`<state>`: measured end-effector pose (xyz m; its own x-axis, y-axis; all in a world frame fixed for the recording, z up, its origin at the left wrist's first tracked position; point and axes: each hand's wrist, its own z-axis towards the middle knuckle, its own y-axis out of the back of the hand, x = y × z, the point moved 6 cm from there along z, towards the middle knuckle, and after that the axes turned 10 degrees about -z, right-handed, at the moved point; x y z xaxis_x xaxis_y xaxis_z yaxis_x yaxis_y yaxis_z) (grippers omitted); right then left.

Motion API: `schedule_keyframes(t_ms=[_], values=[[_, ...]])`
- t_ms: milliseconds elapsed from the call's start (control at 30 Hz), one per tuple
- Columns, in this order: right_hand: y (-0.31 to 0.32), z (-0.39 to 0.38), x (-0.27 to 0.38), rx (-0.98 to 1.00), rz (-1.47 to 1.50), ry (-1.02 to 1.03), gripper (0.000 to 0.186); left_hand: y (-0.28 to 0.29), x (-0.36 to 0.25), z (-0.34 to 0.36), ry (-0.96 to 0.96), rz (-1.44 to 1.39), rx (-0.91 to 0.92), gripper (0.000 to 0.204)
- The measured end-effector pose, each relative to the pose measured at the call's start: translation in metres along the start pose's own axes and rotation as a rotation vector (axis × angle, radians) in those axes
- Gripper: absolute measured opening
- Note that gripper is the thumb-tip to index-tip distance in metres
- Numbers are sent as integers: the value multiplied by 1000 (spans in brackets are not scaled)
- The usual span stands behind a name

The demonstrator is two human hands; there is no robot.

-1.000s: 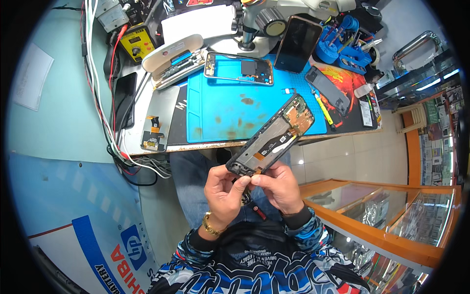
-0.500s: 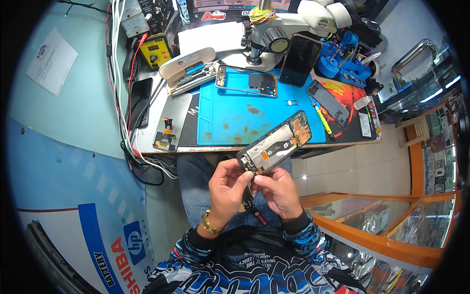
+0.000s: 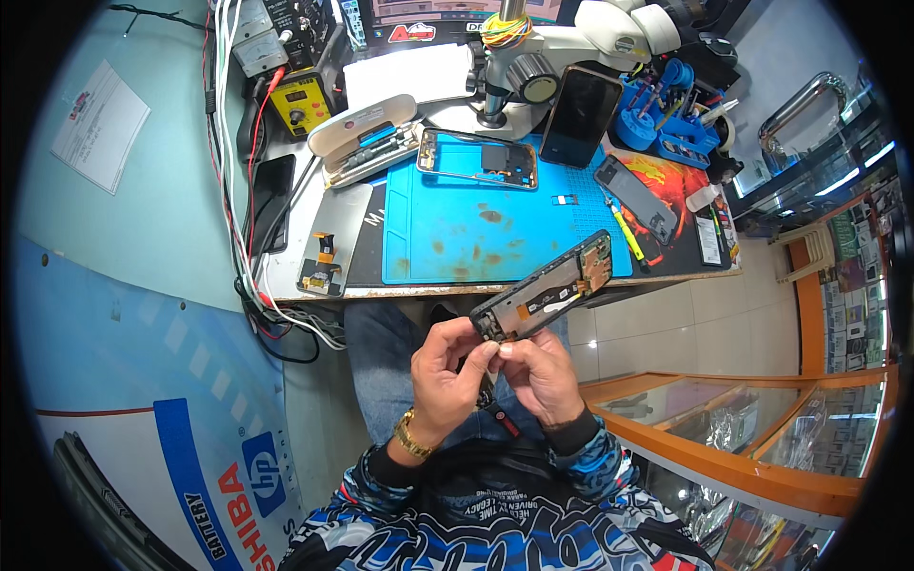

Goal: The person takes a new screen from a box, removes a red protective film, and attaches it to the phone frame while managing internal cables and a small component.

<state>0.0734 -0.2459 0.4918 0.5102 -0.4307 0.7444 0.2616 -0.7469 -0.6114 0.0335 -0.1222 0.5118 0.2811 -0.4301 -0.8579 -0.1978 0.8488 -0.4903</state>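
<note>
An opened phone (image 3: 547,290), its inner frame, circuit board and ribbon cables bare, is tilted in front of me above my lap. My left hand (image 3: 446,373) grips its lower left end, with the thumb on the inner side. My right hand (image 3: 543,376) pinches the lower edge close beside it, and the two thumbs nearly meet. The fingers behind the phone are hidden. Beyond it lies a blue work mat (image 3: 457,228) with brown burn marks. A phone mid-frame (image 3: 478,160) rests at the mat's far edge.
A microscope (image 3: 533,67) stands at the back. Left are a tool case (image 3: 367,143), a screen with ribbon cable (image 3: 328,238) and a dark phone (image 3: 274,202). Right are an upright phone (image 3: 581,116), a phone back panel (image 3: 636,200), a yellow pen-like tool (image 3: 626,231) and a blue tool holder (image 3: 671,133).
The phone has tipped to a steeper angle, so its inner face looks narrower, and its far end has dropped slightly. Both hands keep hold of its lower end.
</note>
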Motion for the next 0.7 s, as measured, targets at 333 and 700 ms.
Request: schedule_keyframes(t_ms=[333,700], values=[[7,8,2,-6,-89,-13,23,14,2,27,68,-64,-37,26],[-31,-33,102,-201,-1515,796,36,33,-21,44,209,180,27,22]])
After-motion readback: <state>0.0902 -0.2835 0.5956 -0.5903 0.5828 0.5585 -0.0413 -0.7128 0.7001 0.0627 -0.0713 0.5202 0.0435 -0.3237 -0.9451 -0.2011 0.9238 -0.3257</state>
